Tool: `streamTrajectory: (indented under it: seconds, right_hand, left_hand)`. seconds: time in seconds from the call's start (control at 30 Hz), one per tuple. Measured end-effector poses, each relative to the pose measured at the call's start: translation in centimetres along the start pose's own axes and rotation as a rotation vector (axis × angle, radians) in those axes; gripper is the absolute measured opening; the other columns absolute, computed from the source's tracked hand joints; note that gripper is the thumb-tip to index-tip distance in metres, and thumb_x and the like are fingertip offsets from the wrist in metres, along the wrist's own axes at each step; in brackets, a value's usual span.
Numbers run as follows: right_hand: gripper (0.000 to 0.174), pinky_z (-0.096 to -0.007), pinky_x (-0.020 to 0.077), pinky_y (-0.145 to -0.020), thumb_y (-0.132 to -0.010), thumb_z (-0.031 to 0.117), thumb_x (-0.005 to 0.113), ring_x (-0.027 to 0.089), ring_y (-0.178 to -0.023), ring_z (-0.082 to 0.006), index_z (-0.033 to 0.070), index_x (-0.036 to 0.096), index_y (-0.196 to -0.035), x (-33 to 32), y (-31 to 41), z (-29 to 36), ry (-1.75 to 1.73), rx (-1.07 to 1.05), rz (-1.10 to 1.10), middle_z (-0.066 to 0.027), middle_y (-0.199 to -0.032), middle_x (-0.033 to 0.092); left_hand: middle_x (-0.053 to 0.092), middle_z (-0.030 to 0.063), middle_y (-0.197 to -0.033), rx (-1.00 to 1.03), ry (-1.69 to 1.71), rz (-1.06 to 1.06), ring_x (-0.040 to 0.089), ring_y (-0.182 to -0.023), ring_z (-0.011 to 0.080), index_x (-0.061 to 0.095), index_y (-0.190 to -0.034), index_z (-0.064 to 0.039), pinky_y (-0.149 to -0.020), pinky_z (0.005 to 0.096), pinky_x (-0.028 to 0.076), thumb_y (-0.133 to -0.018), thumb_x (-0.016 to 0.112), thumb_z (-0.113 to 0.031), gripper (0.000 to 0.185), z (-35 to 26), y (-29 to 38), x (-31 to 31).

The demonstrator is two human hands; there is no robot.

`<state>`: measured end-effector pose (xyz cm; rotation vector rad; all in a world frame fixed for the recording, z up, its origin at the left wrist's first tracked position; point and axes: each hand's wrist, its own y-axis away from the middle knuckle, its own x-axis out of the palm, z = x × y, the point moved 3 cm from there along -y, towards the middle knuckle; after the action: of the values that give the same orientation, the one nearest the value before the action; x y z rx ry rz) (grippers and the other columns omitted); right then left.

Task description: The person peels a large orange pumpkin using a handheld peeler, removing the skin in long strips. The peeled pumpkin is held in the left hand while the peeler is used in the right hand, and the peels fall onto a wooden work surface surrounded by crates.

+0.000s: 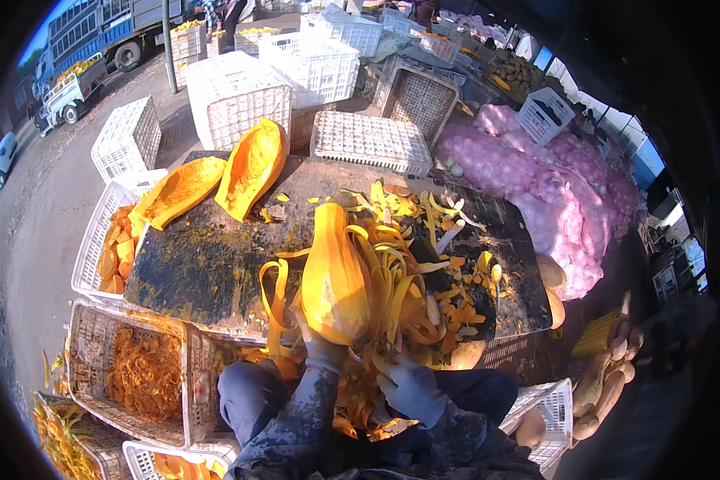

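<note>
A peeled squash (pixel 335 276), bright orange-yellow with a narrow neck, stands on the near edge of a worn dark board (pixel 216 264). My left hand (pixel 323 348), in a pale glove, holds it low on the left side. Gloved too, my right hand (pixel 409 384) is curled just below and right of the squash's base; whatever may be in its fingers is too hard to make out. Long strips of peel (pixel 396 282) heap against the squash's right side. Two hollowed squash halves (pixel 255 168) lie at the board's far left. A spoon (pixel 497 279) rests among orange scraps on the right.
Left of the board, a white crate holds cut squash pieces (pixel 117 252); a crate of orange pulp (pixel 147 372) stands nearer. Upturned white crates (pixel 372 141) line the far edge. Purple net sacks (pixel 534 174) and whole squashes (pixel 606 384) lie to the right. People stand beyond.
</note>
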<state>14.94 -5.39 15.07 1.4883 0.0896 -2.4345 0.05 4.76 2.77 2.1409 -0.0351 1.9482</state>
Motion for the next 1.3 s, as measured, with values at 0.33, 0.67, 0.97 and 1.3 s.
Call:
streamTrajectory:
  seconds: [0.33, 0.67, 0.97, 1.3]
  right_hand:
    - [0.036, -0.0416, 0.0556, -0.071, -0.089, 0.012, 0.069, 0.069, -0.086, -0.0363, 0.004, 0.069, -0.124, -5.4, -6.5, 0.5, -0.111, -0.124, -0.303, -0.021, -0.1, 0.067]
    - [0.039, -0.0416, 0.0528, -0.087, -0.091, 0.017, 0.065, 0.067, -0.1, -0.0364, 0.005, 0.067, -0.128, 0.3, -15.9, 1.5, -0.372, -0.245, -0.326, -0.0189, -0.109, 0.067]
    - [0.037, -0.0423, 0.0536, -0.086, -0.089, 0.016, 0.065, 0.068, -0.101, -0.0407, 0.004, 0.069, -0.123, -3.4, -19.5, -4.7, -0.106, 0.003, -0.324, -0.0262, -0.11, 0.069]
    - [0.035, -0.0499, 0.0536, -0.085, -0.089, 0.026, 0.061, 0.068, -0.093, -0.0426, 0.009, 0.074, -0.117, -3.4, -20.5, -1.1, 0.004, -0.036, -0.034, -0.0273, -0.097, 0.07]
  left_hand:
    - [0.035, 0.0082, -0.161, -0.103, 0.067, 0.142, 0.033, -0.145, 0.0362, 0.032, -0.159, -0.027, -0.118, 0.0612, 0.022, -0.081, 0.035, -0.092, 0.102, 1.1, -0.8, 0.2]
    - [0.039, 0.0084, -0.159, -0.058, 0.15, -0.054, 0.038, -0.144, 0.0354, 0.037, -0.157, -0.021, -0.119, 0.0561, 0.027, -0.085, 0.035, -0.088, 0.098, 1.4, -1.6, -3.1]
    - [0.04, 0.0082, -0.159, -0.079, 0.153, -0.092, 0.039, -0.141, 0.0391, 0.038, -0.156, -0.024, -0.113, 0.0646, 0.03, -0.082, 0.035, -0.091, 0.1, 1.4, -1.0, -1.6]
    - [0.041, 0.0093, -0.158, -0.106, 0.178, -0.109, 0.041, -0.14, 0.0393, 0.04, -0.155, -0.024, -0.112, 0.0651, 0.03, -0.076, 0.036, -0.096, 0.107, 1.3, -0.4, 0.2]
